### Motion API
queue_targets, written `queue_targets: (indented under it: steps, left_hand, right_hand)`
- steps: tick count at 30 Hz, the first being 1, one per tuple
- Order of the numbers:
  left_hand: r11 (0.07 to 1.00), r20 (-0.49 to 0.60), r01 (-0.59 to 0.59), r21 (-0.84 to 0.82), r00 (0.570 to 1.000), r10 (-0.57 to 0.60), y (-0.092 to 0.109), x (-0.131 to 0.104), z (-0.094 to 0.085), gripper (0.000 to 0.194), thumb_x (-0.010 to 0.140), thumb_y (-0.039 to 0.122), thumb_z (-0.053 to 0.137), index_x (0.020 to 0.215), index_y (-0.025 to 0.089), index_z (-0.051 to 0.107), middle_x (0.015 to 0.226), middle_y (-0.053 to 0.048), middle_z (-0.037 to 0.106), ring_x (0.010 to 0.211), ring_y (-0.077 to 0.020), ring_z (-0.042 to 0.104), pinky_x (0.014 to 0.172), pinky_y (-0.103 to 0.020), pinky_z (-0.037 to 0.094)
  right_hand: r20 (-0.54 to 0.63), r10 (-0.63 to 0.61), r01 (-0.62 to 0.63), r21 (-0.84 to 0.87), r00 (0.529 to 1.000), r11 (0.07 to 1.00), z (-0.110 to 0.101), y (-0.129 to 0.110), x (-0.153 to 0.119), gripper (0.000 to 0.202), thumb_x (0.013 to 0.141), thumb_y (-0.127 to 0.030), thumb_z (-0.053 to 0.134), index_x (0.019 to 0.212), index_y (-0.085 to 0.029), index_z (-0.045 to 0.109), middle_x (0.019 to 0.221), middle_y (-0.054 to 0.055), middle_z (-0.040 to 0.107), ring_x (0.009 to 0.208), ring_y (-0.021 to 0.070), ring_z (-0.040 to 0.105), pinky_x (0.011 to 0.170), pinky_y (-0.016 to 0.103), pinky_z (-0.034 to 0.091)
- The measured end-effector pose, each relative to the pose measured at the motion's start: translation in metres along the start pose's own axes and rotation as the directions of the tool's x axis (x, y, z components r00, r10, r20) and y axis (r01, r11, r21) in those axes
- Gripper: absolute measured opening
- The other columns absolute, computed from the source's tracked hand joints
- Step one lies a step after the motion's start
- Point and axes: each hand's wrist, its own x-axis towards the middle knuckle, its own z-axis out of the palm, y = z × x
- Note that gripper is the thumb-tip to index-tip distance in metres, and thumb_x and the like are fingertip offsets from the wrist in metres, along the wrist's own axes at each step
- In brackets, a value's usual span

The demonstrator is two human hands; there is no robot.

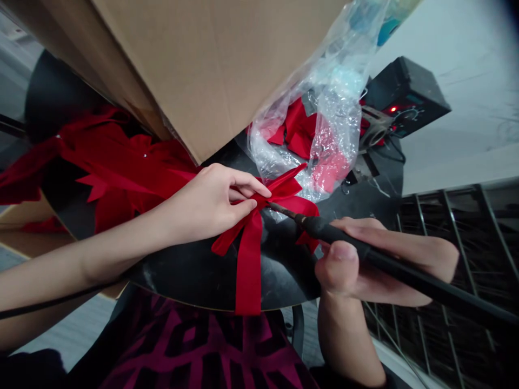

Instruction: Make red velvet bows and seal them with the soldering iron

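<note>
A red ribbon bow lies at the near side of the round black table, one tail hanging over the edge. My left hand pinches the bow near its centre between thumb and fingers. In my right hand is a soldering iron with a black handle, gripped between thumb and fingers. Its thin metal tip reaches the middle of the bow, close to my left fingertips. Whether the tip touches the ribbon is hard to tell.
Many red ribbon pieces are heaped at the left. A large cardboard box stands behind them. A clear plastic bag with red pieces sits beside a black control box with a red light. A metal rack is at the right.
</note>
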Motion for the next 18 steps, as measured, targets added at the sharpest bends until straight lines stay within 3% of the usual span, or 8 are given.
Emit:
queue_targets:
  steps: [2, 6, 12, 18]
  left_hand:
    - [1.000, 0.004, -0.007, 0.001, 1.000, 0.007, 0.0003, -0.0002, 0.0003, 0.023, 0.087, 0.011, 0.072, 0.107, 0.016, 0.083, 0.097, -0.004, 0.085, 0.090, -0.0200, 0.082, 0.084, -0.026, 0.067]
    - [1.000, 0.011, -0.024, 0.002, 1.000, 0.024, 0.0000, -0.0004, 0.0010, 0.023, 0.086, 0.012, 0.072, 0.106, 0.017, 0.083, 0.097, -0.004, 0.085, 0.092, -0.0213, 0.082, 0.086, -0.028, 0.067]
    - [0.999, 0.015, -0.040, 0.023, 0.999, 0.040, -0.0017, 0.0002, 0.0005, 0.024, 0.086, 0.010, 0.072, 0.106, 0.016, 0.083, 0.097, -0.005, 0.085, 0.090, -0.0201, 0.082, 0.084, -0.025, 0.066]
    - [0.999, 0.014, -0.038, 0.037, 0.999, 0.038, -0.0022, -0.0005, 0.0010, 0.024, 0.086, 0.012, 0.072, 0.106, 0.016, 0.083, 0.097, -0.004, 0.085, 0.089, -0.0198, 0.082, 0.081, -0.024, 0.065]
  right_hand:
    - [-0.063, -0.083, 0.083, -0.001, 0.995, 0.997, 0.0050, -0.0026, -0.0005, 0.008, 0.078, -0.019, 0.067, 0.080, -0.023, 0.073, 0.054, -0.003, 0.057, 0.038, 0.0134, 0.056, 0.032, 0.025, 0.045]
    - [-0.081, -0.056, 0.055, -0.013, 0.995, 0.998, 0.0106, -0.0044, -0.0035, 0.014, 0.078, -0.017, 0.066, 0.085, -0.024, 0.077, 0.058, -0.003, 0.056, 0.041, 0.0137, 0.058, 0.034, 0.025, 0.049]
    - [-0.056, -0.107, 0.108, 0.016, 0.993, 0.994, 0.0093, 0.0023, -0.0018, 0.011, 0.074, -0.020, 0.069, 0.083, -0.022, 0.076, 0.057, -0.002, 0.059, 0.039, 0.0134, 0.057, 0.033, 0.025, 0.048]
    - [0.013, -0.069, 0.069, 0.012, 0.998, 0.998, 0.0103, 0.0002, -0.0015, 0.008, 0.078, -0.023, 0.069, 0.085, -0.024, 0.073, 0.060, -0.004, 0.061, 0.042, 0.0133, 0.059, 0.037, 0.026, 0.052]
